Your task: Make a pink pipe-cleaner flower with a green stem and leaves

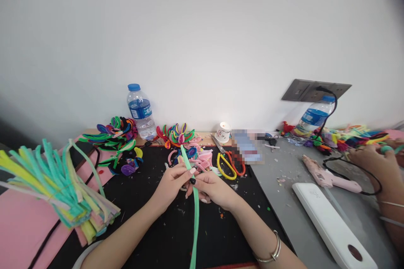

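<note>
Centrally, we see a green fuzzy strip [196, 218] above the black mat [148, 214], with the fingers of both the left hand [173, 180] and the right hand [215, 187] pinched closed on it and its lower length running toward us. Just beyond the hands we note pink looped pieces [204, 159], with scissors [222, 150] beside them at right; at far left we find a bundle of pastel strips [63, 193].

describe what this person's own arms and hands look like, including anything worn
The left hand and right hand wear no gloves. The left thumbnail looks pale and glossy; the right thumbnail appears black, with pale nails on other fingers. A silver-coloured bangle circles the right forearm. A whitish sleeve edge shows by the left arm.
</note>
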